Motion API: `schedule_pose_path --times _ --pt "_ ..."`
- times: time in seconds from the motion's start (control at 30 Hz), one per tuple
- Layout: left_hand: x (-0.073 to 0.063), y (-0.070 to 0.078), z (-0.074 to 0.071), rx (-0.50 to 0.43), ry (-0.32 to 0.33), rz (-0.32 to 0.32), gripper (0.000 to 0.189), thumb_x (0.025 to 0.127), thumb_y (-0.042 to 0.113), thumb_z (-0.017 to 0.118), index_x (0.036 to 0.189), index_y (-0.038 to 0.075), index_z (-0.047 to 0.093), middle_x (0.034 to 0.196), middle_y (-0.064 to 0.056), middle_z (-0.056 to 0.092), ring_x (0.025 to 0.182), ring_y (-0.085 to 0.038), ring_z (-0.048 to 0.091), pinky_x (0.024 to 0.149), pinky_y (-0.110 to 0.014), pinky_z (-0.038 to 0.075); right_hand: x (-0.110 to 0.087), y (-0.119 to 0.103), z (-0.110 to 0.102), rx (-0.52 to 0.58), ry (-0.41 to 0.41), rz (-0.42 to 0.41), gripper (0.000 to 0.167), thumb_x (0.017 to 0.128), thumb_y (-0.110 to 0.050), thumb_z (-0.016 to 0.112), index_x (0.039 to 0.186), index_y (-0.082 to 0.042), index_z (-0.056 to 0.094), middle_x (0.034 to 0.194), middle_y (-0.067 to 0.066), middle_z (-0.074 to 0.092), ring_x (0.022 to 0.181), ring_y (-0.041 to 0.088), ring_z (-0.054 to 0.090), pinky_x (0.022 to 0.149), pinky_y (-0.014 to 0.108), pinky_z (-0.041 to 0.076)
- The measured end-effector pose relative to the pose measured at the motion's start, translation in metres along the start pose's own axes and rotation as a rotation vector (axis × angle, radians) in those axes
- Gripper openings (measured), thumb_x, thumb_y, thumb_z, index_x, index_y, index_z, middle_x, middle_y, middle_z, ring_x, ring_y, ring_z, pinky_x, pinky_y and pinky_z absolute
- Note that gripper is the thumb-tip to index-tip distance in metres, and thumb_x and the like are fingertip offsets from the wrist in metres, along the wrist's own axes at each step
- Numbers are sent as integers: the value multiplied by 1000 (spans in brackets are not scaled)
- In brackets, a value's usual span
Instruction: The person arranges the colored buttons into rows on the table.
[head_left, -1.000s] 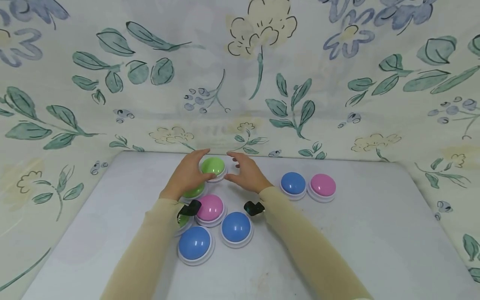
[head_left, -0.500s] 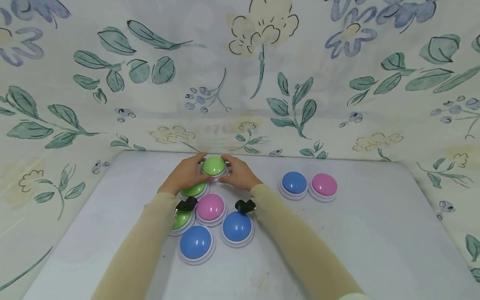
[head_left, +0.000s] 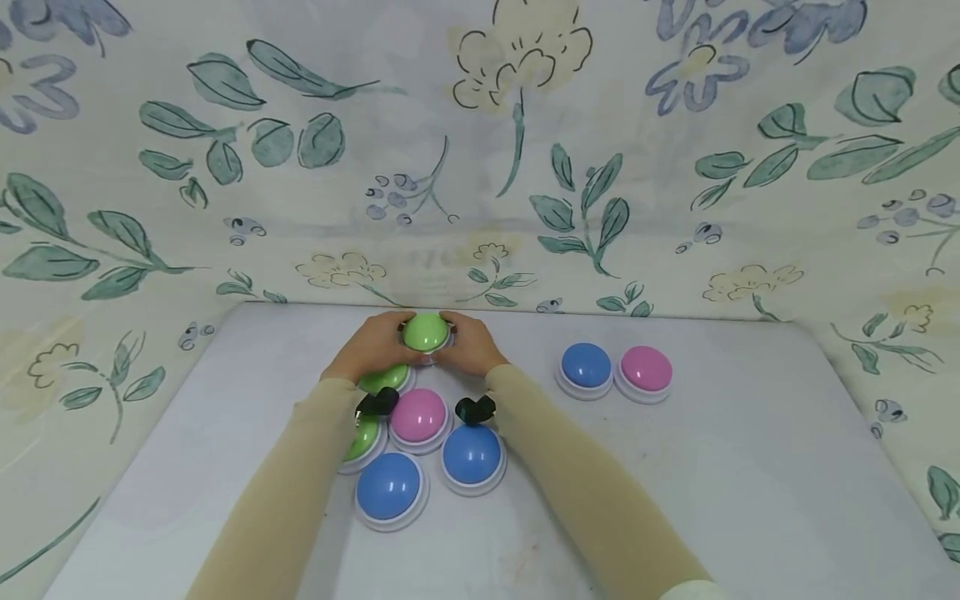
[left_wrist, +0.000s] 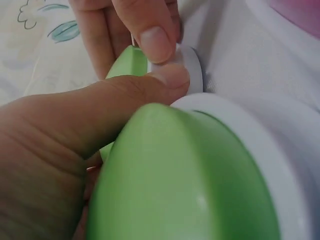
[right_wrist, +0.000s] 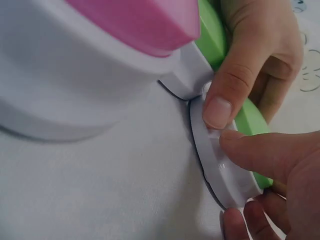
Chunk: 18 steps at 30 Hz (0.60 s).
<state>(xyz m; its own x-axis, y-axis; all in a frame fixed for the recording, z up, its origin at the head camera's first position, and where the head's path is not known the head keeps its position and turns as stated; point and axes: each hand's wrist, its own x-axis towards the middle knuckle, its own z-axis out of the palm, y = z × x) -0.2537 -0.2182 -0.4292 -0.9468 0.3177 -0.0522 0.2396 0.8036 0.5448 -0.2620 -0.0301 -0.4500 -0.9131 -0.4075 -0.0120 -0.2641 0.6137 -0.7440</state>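
Observation:
At the back of the table, a green push button (head_left: 426,332) with a domed top and white base sits between my hands. My left hand (head_left: 372,346) grips its left side and my right hand (head_left: 471,344) its right. In the right wrist view, both thumbs press the white base (right_wrist: 220,160) almost tip to tip, with fingers curled behind. A second green button (head_left: 385,380) lies just below my left hand, partly covered; it looms large in the left wrist view as a green dome (left_wrist: 170,175). A third green button (head_left: 363,439) is partly hidden by the left wrist camera.
Close in front are a pink button (head_left: 417,414), a blue button (head_left: 471,454) and a nearer blue button (head_left: 388,486). Off to the right stand another blue button (head_left: 587,365) and another pink one (head_left: 646,368), side by side. A floral cloth (head_left: 480,167) rises behind the white table (head_left: 750,467).
My right hand has come left onto the green button, and my left fingers have drawn in round it. Both hands were apart from it a second ago. The other buttons have stayed put.

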Motion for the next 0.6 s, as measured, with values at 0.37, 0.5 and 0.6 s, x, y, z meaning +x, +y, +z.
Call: schedule_pose_path --times 0.37,0.5,0.6 --pt "0 4 -2 2 6 -21 77 74 31 88 137 -2 57 130 -21 64 119 -37 58 108 -55 43 -3 -2 2 -10 23 27 71 87 -19 80 148 -4 47 140 13 58 128 26 53 112 36 41" --pt "0 6 -2 8 15 -24 81 73 31 89 139 -1 56 132 -21 63 121 -37 58 108 -54 42 -5 -2 0 -20 28 26 71 87 -19 79 149 -5 46 141 12 58 128 27 52 112 37 40" --pt "0 7 -3 2 31 -21 82 73 32 89 141 0 55 134 -20 62 124 -37 56 109 -54 41 -6 -2 -2 -9 35 17 71 88 -19 79 149 -5 46 142 12 57 128 27 52 112 37 40"
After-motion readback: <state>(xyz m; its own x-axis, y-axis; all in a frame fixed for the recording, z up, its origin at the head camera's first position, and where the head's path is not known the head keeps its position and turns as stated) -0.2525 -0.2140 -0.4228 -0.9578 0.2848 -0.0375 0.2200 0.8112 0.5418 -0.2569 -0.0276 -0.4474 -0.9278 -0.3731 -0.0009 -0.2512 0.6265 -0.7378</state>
